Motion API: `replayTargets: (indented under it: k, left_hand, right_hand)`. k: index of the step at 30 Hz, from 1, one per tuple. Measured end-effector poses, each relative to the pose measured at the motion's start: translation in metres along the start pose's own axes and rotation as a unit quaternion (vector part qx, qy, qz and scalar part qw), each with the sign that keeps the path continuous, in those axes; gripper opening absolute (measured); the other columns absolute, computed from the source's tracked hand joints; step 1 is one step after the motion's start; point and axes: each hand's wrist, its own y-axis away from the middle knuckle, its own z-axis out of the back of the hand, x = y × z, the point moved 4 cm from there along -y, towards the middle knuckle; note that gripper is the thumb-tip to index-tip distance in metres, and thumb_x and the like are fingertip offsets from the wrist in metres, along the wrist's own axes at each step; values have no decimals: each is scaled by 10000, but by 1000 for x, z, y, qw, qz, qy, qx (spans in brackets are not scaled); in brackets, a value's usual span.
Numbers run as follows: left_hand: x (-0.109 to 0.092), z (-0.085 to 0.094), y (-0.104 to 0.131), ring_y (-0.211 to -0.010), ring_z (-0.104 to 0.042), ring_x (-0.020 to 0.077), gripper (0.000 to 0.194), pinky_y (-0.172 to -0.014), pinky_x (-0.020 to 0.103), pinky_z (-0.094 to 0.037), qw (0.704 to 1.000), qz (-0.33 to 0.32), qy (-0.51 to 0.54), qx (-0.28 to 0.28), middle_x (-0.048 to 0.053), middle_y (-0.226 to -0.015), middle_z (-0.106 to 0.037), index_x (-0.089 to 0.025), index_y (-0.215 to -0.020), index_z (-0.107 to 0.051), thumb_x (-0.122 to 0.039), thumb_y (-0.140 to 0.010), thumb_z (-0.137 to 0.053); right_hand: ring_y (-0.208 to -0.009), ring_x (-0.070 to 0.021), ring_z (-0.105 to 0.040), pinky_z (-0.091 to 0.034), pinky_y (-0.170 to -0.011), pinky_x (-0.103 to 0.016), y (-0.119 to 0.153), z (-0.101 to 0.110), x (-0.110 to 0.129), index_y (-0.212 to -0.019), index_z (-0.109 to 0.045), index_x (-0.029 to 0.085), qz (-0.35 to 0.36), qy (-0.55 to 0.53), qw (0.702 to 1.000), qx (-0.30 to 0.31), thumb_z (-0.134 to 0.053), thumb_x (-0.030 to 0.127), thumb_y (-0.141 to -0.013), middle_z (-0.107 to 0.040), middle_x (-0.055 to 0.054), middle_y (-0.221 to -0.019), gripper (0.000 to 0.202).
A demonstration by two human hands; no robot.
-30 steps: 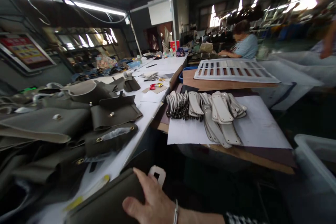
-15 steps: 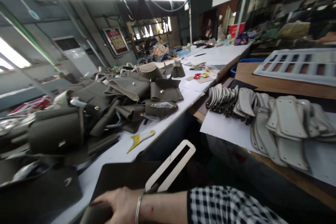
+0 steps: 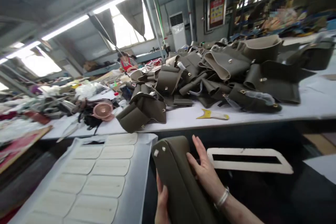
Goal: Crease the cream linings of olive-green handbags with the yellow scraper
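An unfinished dark olive leather bag is held upright and tilted in front of me. Two small metal studs show near its top corner. My left hand is closed on its left edge, with the thumb on the front face and the other fingers partly hidden. Against the right side rests my right hand, wearing a bracelet, its fingers stretched out and apart. Just right of that hand lies a white frame-shaped piece with a long slot.
A pile of olive bag pieces covers the white table. Near its front edge lies a yellow-and-white forked tool. Pale panels fill a translucent tray at left; a pink fan stands behind. A person is farther back.
My view has swung left, bringing the panel tray and fan into sight. My left hand has appeared on the bag. My right hand, earlier gripping olive leather low down, now rests with outstretched fingers.
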Motion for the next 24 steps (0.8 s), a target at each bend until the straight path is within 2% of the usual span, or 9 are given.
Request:
replayTargets:
  k: [2, 4, 8, 11, 14, 18, 21, 24]
  left_hand:
    - [7, 1, 4, -1275, -564, 267, 745, -1025, 353, -505, 999, 23, 12, -22, 41, -1377, -612, -315, -1489, -404, -639, -838, -569]
    - [10, 0, 9, -1311, -531, 246, 765, -1031, 305, -494, 999, 29, -9, -23, 40, -1434, -561, -296, -1501, -383, -616, -838, -593]
    - [1, -5, 15, -1290, -552, 242, 717, -1008, 278, -507, 997, -3, -71, -1, 55, -1426, -568, -274, -1486, -415, -576, -862, -593]
    - [-5, -10, 19, -1254, -584, 251, 649, -991, 282, -521, 992, -26, -120, -10, 51, -1364, -623, -271, -1433, -499, -536, -855, -625]
    - [-6, -16, 23, -1166, -645, 261, 569, -944, 305, -555, 991, -36, -123, -25, 56, -1244, -700, -256, -1374, -571, -490, -858, -637]
    - [-4, -19, 25, -1091, -683, 260, 499, -894, 303, -575, 991, -41, -123, -32, 59, -1158, -737, -231, -1290, -646, -473, -853, -648]
    - [-4, -19, 23, -1120, -663, 272, 462, -974, 327, -529, 986, -60, -151, -36, 60, -1162, -734, -224, -1189, -713, -496, -816, -681]
    - [-10, -23, 20, -1149, -637, 288, 460, -1047, 364, -473, 980, -114, -158, -22, 67, -1171, -727, -220, -1107, -754, -532, -771, -715]
  right_hand:
    - [-1430, -269, -346, -220, -1203, -508, 23, 9, 3, -1393, -543, 223, 24, 81, 996, 10, -515, 578, -914, -423, -82, -1526, 597]
    - [-1340, -263, -485, -341, -1159, -487, 47, 14, 9, -1355, -589, 213, 41, 117, 991, 41, -415, 526, -980, -543, -93, -1429, 518]
    - [-1282, -282, -542, -491, -1050, -414, 79, 16, 26, -1431, -500, 162, 176, 238, 954, 48, -478, 415, -981, -545, -126, -1410, 517]
    - [-1192, -285, -615, -554, -967, -370, 82, 15, 32, -1430, -482, 89, 231, 293, 928, 19, -464, 372, -993, -586, -170, -1351, 522]
    - [-1041, -263, -703, -601, -864, -321, 78, 13, 37, -1353, -556, 100, 221, 286, 932, 1, -412, 344, -1014, -679, -166, -1226, 442]
    - [-897, -250, -742, -606, -751, -288, 79, 14, 43, -1255, -609, 144, 208, 254, 945, -9, -388, 361, -1019, -739, -145, -1083, 389]
    - [-782, -232, -745, -579, -654, -263, 78, 18, 45, -1184, -619, 176, 168, 233, 958, -5, -395, 404, -1015, -759, -116, -957, 362]
    - [-677, -213, -720, -513, -568, -255, 73, 22, 49, -1045, -607, 207, 129, 229, 965, -3, -387, 451, -1015, -739, -72, -808, 330]
